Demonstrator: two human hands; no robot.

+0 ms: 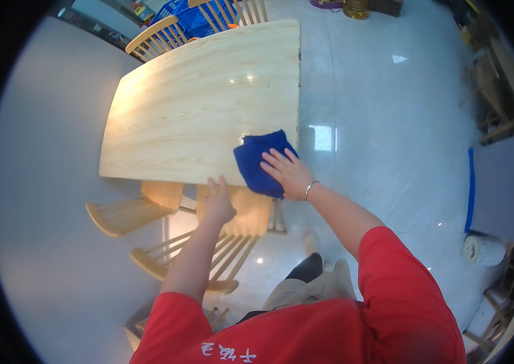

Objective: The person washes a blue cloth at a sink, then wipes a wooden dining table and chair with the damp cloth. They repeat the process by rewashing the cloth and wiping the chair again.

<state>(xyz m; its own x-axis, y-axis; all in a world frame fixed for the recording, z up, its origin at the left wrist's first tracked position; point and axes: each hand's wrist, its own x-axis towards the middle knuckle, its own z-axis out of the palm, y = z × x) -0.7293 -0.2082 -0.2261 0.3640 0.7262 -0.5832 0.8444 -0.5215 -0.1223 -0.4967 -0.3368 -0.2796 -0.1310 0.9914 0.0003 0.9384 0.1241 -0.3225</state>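
A blue cloth (259, 164) lies bunched over the near right corner of a light wood table (184, 113), partly hanging past the front edge. On top of it my right hand (288, 175) is laid with fingers spread, holding the cloth against the tabletop; its thumb is not clearly seen. A bracelet circles that wrist. My left hand (219, 200) is empty, its fingertips at the table's front edge, left of the cloth. Whether they touch the edge I cannot tell. Beneath that hand is the seat of a wooden chair (248, 214).
Another wooden chair (134, 209) stands to the left, against the near side. More chairs (159, 36) line the far side, before a blue plastic crate (200, 20). A pale wall (48, 136) runs along the left. Glossy tile floor (375, 113) extends rightward, with a white roll (483, 250).
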